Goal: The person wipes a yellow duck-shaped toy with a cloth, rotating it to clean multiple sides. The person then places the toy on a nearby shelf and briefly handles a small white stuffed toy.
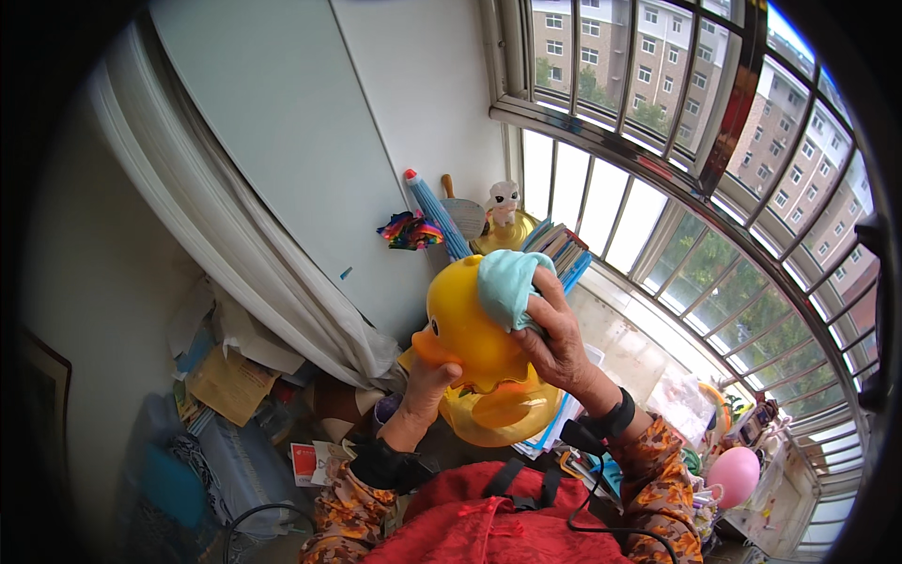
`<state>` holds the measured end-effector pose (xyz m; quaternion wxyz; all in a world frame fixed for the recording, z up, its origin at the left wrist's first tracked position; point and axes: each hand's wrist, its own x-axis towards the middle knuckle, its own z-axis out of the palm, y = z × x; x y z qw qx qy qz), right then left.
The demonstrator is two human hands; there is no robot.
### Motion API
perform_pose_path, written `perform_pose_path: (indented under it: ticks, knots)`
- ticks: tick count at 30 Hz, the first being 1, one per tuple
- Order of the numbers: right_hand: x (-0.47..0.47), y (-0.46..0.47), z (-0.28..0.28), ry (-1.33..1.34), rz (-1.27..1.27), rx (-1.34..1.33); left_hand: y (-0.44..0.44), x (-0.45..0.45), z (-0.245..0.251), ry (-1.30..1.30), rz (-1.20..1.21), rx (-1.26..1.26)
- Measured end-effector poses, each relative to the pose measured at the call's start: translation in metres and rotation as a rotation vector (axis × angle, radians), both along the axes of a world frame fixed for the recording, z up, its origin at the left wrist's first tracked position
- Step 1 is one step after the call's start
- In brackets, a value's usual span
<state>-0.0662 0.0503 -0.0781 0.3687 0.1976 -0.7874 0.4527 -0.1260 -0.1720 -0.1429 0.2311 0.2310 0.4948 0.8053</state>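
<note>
In front of me is a large yellow plastic duck figure (465, 317) with an orange beak; its head rests over a translucent yellow body (507, 416). My left hand (423, 395) grips the duck's head from below, beside the beak, with the thumb on its surface. My right hand (564, 338) holds a light teal cloth (509, 287) pressed against the back and top of the head. The left fingers are partly hidden behind the duck.
Behind the duck stand a folded blue umbrella (435, 211), a white figurine (504, 201) and a row of books (560, 250). A white curtain (232, 240) hangs left. Barred windows curve along the right, above a pink balloon (733, 476) and piled items.
</note>
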Motion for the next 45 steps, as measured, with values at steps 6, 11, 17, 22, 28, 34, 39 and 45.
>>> perform_pose_path:
  ticks: [6, 11, 17, 22, 28, 34, 39, 45]
  knots:
    - [0.010, -0.003, 0.000, 0.145, -0.005, 0.386, 0.001, -0.006, -0.002, 0.040, 0.015, -0.004]
    - [0.024, -0.007, 0.011, 0.235, -0.010, 0.626, 0.001, -0.010, -0.001, 0.150, 0.033, -0.125]
    - [0.031, -0.026, 0.007, 0.253, -0.207, 0.548, 0.008, -0.016, -0.008, 0.333, 0.070, -0.230]
    - [0.031, -0.028, 0.009, -0.035, -0.179, 0.123, 0.006, -0.017, -0.017, 0.917, 0.403, -0.585]
    - [0.036, -0.017, 0.011, -0.387, -0.001, -0.179, -0.018, -0.014, -0.022, 1.093, 0.413, -0.568]
    - [0.028, -0.015, -0.007, -0.476, 0.052, -0.038, -0.041, -0.018, -0.038, 1.053, 0.131, -0.625]
    - [0.030, -0.018, -0.020, -0.363, 0.157, 0.205, -0.052, -0.023, -0.061, 0.572, -0.168, -0.509]
    - [0.039, -0.015, -0.032, -0.624, 0.201, 0.001, -0.061, -0.024, -0.070, 0.615, -0.290, -0.442]
